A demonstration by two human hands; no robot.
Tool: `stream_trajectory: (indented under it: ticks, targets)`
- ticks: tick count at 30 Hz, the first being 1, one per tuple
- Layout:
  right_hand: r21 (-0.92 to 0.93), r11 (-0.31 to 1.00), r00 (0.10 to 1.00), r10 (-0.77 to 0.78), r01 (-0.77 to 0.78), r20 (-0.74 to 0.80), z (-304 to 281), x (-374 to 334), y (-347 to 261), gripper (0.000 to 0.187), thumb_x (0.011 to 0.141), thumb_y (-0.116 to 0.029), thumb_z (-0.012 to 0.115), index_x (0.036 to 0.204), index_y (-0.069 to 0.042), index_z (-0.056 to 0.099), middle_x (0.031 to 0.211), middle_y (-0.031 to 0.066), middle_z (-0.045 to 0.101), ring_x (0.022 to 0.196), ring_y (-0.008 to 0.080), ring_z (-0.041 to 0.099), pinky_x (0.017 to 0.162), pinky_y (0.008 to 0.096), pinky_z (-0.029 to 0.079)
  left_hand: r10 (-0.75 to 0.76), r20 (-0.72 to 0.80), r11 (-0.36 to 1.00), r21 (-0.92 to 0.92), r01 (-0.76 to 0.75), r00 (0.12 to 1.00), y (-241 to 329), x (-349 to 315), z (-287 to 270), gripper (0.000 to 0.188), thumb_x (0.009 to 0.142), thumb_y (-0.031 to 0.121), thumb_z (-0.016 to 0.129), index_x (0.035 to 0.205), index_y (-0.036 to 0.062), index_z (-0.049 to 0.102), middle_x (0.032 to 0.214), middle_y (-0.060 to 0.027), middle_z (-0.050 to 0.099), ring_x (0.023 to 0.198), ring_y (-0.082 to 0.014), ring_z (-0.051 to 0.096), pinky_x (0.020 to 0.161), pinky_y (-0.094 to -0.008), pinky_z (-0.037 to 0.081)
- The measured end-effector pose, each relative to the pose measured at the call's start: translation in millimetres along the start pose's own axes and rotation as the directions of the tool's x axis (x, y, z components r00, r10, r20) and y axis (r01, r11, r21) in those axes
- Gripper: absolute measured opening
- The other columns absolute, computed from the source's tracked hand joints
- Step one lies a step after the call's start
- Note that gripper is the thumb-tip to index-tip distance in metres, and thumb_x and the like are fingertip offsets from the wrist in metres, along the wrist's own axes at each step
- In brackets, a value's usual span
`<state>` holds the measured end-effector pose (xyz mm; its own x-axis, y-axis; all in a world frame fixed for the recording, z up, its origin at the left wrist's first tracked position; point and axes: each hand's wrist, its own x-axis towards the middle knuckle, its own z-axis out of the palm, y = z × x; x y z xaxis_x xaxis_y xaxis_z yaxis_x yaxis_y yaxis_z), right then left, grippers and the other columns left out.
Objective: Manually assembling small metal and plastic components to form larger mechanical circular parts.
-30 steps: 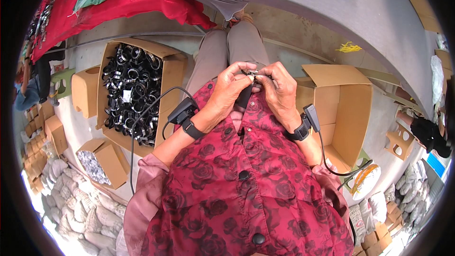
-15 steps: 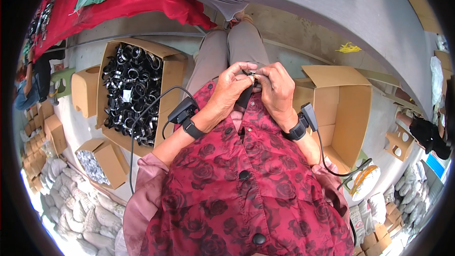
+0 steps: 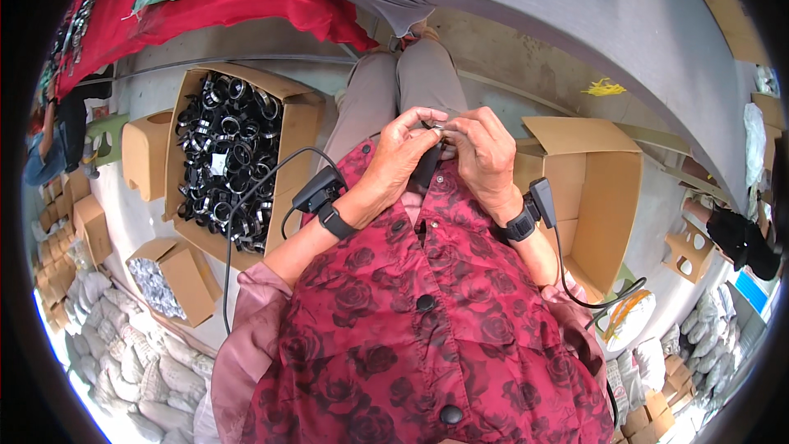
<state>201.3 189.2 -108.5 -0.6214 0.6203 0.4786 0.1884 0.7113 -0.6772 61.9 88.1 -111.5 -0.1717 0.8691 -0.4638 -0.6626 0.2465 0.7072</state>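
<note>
Concrete workshop floor [image 3: 526, 57], grey desk [image 3: 657, 25] ahead. Open cardboard box of black metal rings [image 3: 226, 156] well left. Left hand [image 3: 403, 152] and right hand [image 3: 485, 152] meeting above lap, fingers pinched narrow on small black-and-silver ring [image 3: 438, 127] between them, equally near. Empty cardboard box [image 3: 592, 197] right.

An open empty carton [image 3: 593, 197] sits opposite a red cloth [image 3: 205, 0].

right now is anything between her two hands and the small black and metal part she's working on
Nothing visible. Both the left hand and the right hand already pinch the small black and metal part between their fingertips, held above the lap, well apart from the open cardboard box of black rings.
</note>
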Motion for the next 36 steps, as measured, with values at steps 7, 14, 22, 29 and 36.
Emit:
stream_trajectory:
  ticks: [7, 14, 22, 29, 36]
  targets:
    - [0.128, 0.984, 0.992, 0.125, -0.121, -0.031, -1.9, -5.7, -1.2, 0.022, 0.077, 0.009, 0.074, 0.095, -0.001, 0.067, 0.085, 0.0117, 0.066, 0.076, 0.0300, 0.066, 0.066, 0.0394, 0.054, -0.008, 0.048, 0.999, -0.049, 0.010, 0.999, -4.9, 3.0, -6.1, 0.026, 0.104, 0.005, 0.059, 0.130, -0.0006, 0.059, 0.110, -0.0101, 0.071, 0.097, -0.0119, 0.069, 0.090, -0.0284, 0.058]
    - [0.154, 0.952, 0.960, 0.274, -0.264, -0.049, -2.8, -11.6, -2.2, 0.016, 0.083, 0.009, 0.071, 0.094, -0.001, 0.066, 0.084, 0.0116, 0.064, 0.072, 0.0273, 0.065, 0.065, 0.0364, 0.052, -0.031, 0.016, 0.996, -0.084, 0.033, 0.999, -6.6, 4.8, -6.3, 0.024, 0.105, 0.005, 0.058, 0.129, 0.0000, 0.059, 0.112, -0.0146, 0.072, 0.096, -0.0182, 0.073, 0.090, -0.0343, 0.063]
    - [0.206, 0.913, 0.930, 0.366, -0.352, -0.033, 4.7, -21.3, -1.5, 0.011, 0.087, 0.006, 0.071, 0.094, -0.001, 0.067, 0.082, 0.0107, 0.062, 0.070, 0.0241, 0.063, 0.064, 0.0353, 0.051, -0.045, -0.034, 0.995, -0.087, 0.042, 0.998, -5.4, 4.1, -2.3, 0.023, 0.105, 0.008, 0.061, 0.127, 0.0010, 0.059, 0.107, -0.0143, 0.074, 0.091, -0.0169, 0.075, 0.086, -0.0309, 0.064]
    - [0.242, 0.890, 0.909, 0.412, -0.386, -0.063, 8.4, -24.0, -2.1, 0.010, 0.087, 0.006, 0.071, 0.093, -0.001, 0.067, 0.082, 0.0109, 0.061, 0.070, 0.0247, 0.062, 0.063, 0.0356, 0.050, -0.059, -0.033, 0.994, -0.097, 0.055, 0.998, -5.0, 6.7, -3.2, 0.026, 0.104, 0.006, 0.061, 0.129, -0.0002, 0.058, 0.111, -0.0147, 0.072, 0.091, -0.0177, 0.074, 0.086, -0.0316, 0.064]
    - [0.240, 0.893, 0.906, 0.412, -0.382, -0.092, 13.8, -27.0, -1.9, 0.011, 0.086, 0.005, 0.072, 0.093, -0.001, 0.066, 0.084, 0.0116, 0.063, 0.073, 0.0281, 0.064, 0.066, 0.0374, 0.051, -0.050, -0.035, 0.997, -0.065, 0.048, 0.998, -1.2, 3.8, -0.5, 0.024, 0.106, 0.005, 0.057, 0.129, -0.0005, 0.060, 0.114, -0.0125, 0.068, 0.098, -0.0180, 0.072, 0.089, -0.0332, 0.064]
